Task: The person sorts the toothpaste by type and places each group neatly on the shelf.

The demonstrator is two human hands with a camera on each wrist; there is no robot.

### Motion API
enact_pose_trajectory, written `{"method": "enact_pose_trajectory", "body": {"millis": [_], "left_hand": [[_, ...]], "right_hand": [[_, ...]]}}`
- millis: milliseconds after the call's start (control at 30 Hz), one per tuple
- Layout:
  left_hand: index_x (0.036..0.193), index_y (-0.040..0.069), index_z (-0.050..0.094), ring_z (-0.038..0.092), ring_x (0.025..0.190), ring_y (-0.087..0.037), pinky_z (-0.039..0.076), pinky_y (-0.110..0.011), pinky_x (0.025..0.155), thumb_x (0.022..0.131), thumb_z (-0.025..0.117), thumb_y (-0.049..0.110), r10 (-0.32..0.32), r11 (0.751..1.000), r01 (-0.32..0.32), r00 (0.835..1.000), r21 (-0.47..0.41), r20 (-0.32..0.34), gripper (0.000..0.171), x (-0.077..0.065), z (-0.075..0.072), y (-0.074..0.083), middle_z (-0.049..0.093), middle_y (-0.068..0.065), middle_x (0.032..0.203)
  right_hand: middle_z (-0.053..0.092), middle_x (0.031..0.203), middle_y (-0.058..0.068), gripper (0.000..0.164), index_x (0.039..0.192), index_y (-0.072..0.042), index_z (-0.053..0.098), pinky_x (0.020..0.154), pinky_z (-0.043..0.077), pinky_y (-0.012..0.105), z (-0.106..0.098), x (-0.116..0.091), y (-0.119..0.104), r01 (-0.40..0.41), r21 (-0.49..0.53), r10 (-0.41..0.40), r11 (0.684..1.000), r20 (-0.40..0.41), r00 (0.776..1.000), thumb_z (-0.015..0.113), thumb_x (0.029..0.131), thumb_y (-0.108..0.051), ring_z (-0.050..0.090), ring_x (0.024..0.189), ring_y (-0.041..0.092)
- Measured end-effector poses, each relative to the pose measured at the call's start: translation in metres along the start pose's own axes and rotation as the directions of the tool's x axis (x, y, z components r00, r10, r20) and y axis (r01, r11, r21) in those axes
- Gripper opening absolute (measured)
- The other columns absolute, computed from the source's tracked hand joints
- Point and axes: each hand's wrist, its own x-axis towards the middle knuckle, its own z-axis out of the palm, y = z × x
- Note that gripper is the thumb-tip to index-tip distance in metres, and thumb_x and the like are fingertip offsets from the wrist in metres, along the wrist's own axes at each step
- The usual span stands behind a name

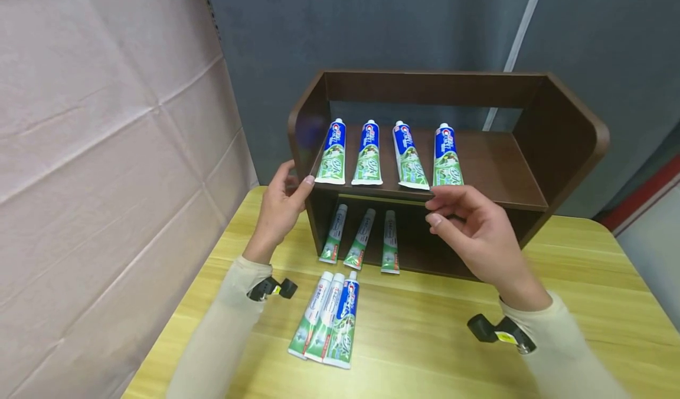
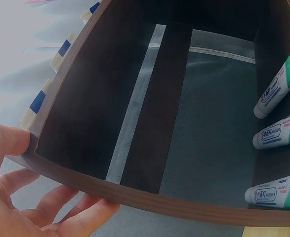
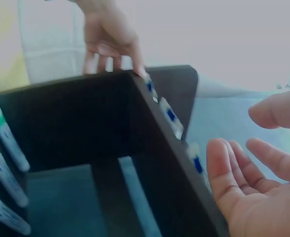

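My left hand [image 1: 281, 207] grips the left side of a dark brown two-tier shelf [image 1: 491, 163], thumb at the front edge and fingers around the outside of the side panel [image 2: 110, 193]. On the upper board lies a row of blue-and-green toothpaste tubes, caps toward the back. My right hand [image 1: 475, 231] is at the front edge, its fingertips close to the flat end of the rightmost toothpaste tube [image 1: 447, 154]. In the right wrist view nothing sits between its parted thumb and fingers [image 3: 221, 165].
Three white-and-green toothpaste tubes [image 1: 390, 242] lie in the lower tier. On the wooden table [image 1: 414, 340] before the shelf lie two more white-and-green tubes [image 1: 310, 316] and one blue-and-green tube [image 1: 342, 325], side by side. A grey curtain [image 1: 372, 27] hangs behind.
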Motion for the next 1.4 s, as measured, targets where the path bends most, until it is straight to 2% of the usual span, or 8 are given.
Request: {"method": "enact_pose_trajectory", "body": {"millis": [167,333,733,967,1233,1400], "left_hand": [[0.152,0.027,0.049,0.069,0.112,-0.035,0.064,-0.055,0.089,0.105,0.063,0.046,0.009,1.000,-0.009,1.000,-0.007,0.001,0.052,0.001,0.000,0.000,0.063,-0.016,0.128],[0.152,0.027,0.050,0.068,0.110,-0.035,0.064,-0.056,0.088,0.105,0.063,0.046,0.014,1.000,-0.014,1.000,-0.010,0.004,0.053,0.002,0.001,0.000,0.063,-0.016,0.127],[0.152,0.027,0.050,0.069,0.109,-0.034,0.064,-0.054,0.088,0.106,0.063,0.045,0.027,1.000,-0.027,1.000,-0.011,0.008,0.051,0.002,0.001,-0.001,0.063,-0.016,0.126],[0.152,0.027,0.050,0.068,0.110,-0.034,0.064,-0.055,0.089,0.105,0.063,0.046,0.019,1.000,-0.019,1.000,-0.003,0.001,0.052,0.001,0.000,-0.001,0.063,-0.016,0.128],[0.153,0.026,0.049,0.067,0.109,-0.035,0.064,-0.056,0.089,0.106,0.063,0.044,0.006,1.000,-0.006,1.000,-0.001,0.001,0.052,0.001,0.000,-0.003,0.062,-0.017,0.129],[0.153,0.027,0.049,0.068,0.110,-0.035,0.064,-0.055,0.089,0.106,0.062,0.044,0.007,1.000,-0.007,1.000,0.004,0.000,0.052,0.001,0.000,-0.004,0.063,-0.017,0.129]], "right_hand": [[0.069,0.115,0.004,0.043,0.137,0.002,0.060,0.081,0.063,0.021,0.018,-0.012,0.015,0.005,0.041,-0.006,0.999,0.028,1.000,0.069,0.096,0.010,0.068,0.099,0.015],[0.067,0.122,0.009,0.048,0.144,-0.005,0.056,0.084,0.063,0.022,0.034,-0.024,0.035,-0.051,0.047,0.047,0.998,0.085,0.995,0.070,0.099,0.003,0.069,0.102,0.015],[0.067,0.124,0.016,0.053,0.147,-0.004,0.051,0.084,0.062,0.021,0.065,-0.044,0.065,-0.169,0.111,0.153,0.979,0.141,0.978,0.071,0.099,-0.001,0.070,0.099,0.013],[0.069,0.125,0.017,0.056,0.148,-0.007,0.051,0.086,0.062,0.023,0.086,-0.056,0.080,-0.328,0.084,0.311,0.941,0.172,0.935,0.075,0.097,-0.007,0.071,0.102,0.018],[0.066,0.131,0.023,0.069,0.152,-0.008,0.047,0.087,0.059,0.021,0.115,-0.069,0.100,-0.486,0.073,0.464,0.871,0.204,0.862,0.080,0.092,-0.006,0.070,0.100,0.019],[0.062,0.130,0.022,0.077,0.155,-0.006,0.044,0.076,0.064,0.031,0.129,-0.077,0.111,-0.545,0.112,0.515,0.831,0.215,0.830,0.084,0.089,-0.008,0.069,0.096,0.020]]}}
